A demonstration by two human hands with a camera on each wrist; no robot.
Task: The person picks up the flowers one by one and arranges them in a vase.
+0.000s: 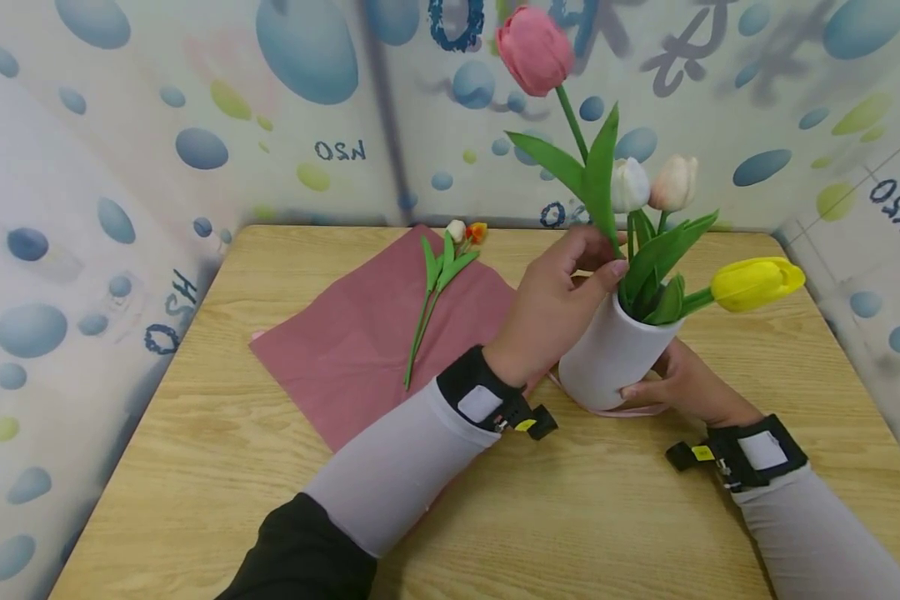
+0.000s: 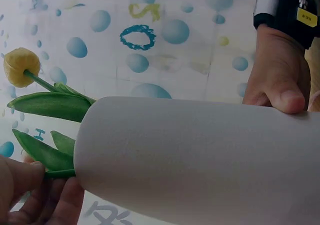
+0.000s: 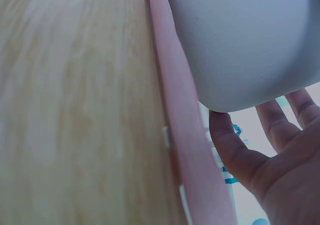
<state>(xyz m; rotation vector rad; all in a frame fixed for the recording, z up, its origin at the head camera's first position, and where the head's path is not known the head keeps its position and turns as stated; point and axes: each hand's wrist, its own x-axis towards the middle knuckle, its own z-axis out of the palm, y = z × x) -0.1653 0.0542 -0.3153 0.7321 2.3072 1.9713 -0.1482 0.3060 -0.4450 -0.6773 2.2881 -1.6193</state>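
A white vase stands slightly tilted on the right of the table. My left hand pinches the green stem of a pink tulip right at the vase's rim, as the stem in the left wrist view shows. My right hand holds the vase low down, its thumb on the near side and its fingers around the far side. Beside the pink tulip, the vase carries a white tulip, a pale peach tulip and a yellow tulip leaning out to the right.
Pink wrapping paper lies left of the vase, with small artificial flowers, one white and one orange, on it. A pink strip runs under the vase. The wooden table ends at a patterned backdrop.
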